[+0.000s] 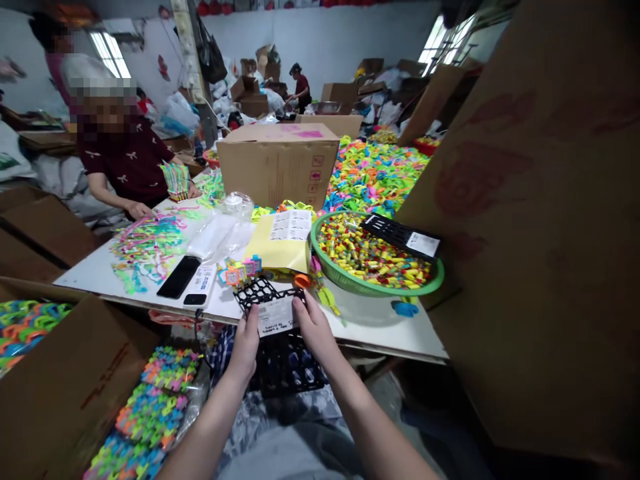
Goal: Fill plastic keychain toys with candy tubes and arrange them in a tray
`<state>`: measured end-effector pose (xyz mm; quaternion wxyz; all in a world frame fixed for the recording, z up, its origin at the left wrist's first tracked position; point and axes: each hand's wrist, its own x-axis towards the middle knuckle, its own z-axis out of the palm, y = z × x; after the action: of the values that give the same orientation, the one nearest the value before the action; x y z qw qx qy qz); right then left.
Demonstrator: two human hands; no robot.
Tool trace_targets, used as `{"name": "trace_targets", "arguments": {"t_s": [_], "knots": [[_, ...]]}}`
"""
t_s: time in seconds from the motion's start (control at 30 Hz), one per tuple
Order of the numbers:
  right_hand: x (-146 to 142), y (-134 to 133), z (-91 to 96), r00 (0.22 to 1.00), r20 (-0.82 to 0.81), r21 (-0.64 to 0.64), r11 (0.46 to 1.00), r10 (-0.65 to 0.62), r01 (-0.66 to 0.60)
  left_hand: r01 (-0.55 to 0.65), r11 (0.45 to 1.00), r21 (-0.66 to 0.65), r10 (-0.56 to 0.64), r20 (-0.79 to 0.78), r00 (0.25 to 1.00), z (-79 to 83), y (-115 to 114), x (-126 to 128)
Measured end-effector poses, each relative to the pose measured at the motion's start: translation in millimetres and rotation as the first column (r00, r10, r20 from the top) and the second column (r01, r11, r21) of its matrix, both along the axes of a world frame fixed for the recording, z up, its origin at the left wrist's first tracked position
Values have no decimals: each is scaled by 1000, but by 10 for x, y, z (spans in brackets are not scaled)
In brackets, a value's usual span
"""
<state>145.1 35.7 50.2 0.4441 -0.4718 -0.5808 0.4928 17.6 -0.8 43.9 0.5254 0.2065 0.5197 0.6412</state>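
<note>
A black plastic grid panel (257,291) with a white label (276,317) is held between my two hands at the table's front edge. My left hand (247,343) grips its left side, the thumb lying on the label. On the right side, my right hand (314,321) is closed the same way. Below them a second black grid panel (290,370) rests over my lap. Just beyond the held panel are small colourful toy pieces (240,272), an orange ring-like piece (302,281) and a yellow sheet (275,255) bearing white stickers (291,225).
A green basket (380,288) of small yellow-and-red pieces carries another black panel (400,235). A phone (179,277) and white power bank (200,287) lie left. Tall cardboard (540,267) blocks the right; a carton (275,163) stands ahead. A co-worker (125,153) handles colourful strips (147,243).
</note>
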Motion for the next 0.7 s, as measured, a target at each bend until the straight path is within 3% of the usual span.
{"name": "trace_targets", "arguments": {"t_s": [0.13, 0.3, 0.37, 0.53, 0.7], "knots": [[147, -82, -73, 982, -27, 20, 983, 185, -184, 41, 998, 38, -37, -108, 993, -20, -34, -11], [317, -97, -263, 964, 2, -59, 962, 267, -267, -43, 998, -37, 44, 30, 999, -123, -34, -25], [293, -79, -270, 969, -19, -79, 966, 246, -247, 20, 999, -30, -21, -15, 1000, -132, -29, -16], [137, 25, -157, 998, 53, -59, 998, 37, -34, 213, 974, -82, -217, -49, 975, -88, -42, -42], [143, 92, -179, 999, -14, -80, 995, 52, -53, 428, 903, -22, -426, 77, 902, -155, -100, -187]]}}
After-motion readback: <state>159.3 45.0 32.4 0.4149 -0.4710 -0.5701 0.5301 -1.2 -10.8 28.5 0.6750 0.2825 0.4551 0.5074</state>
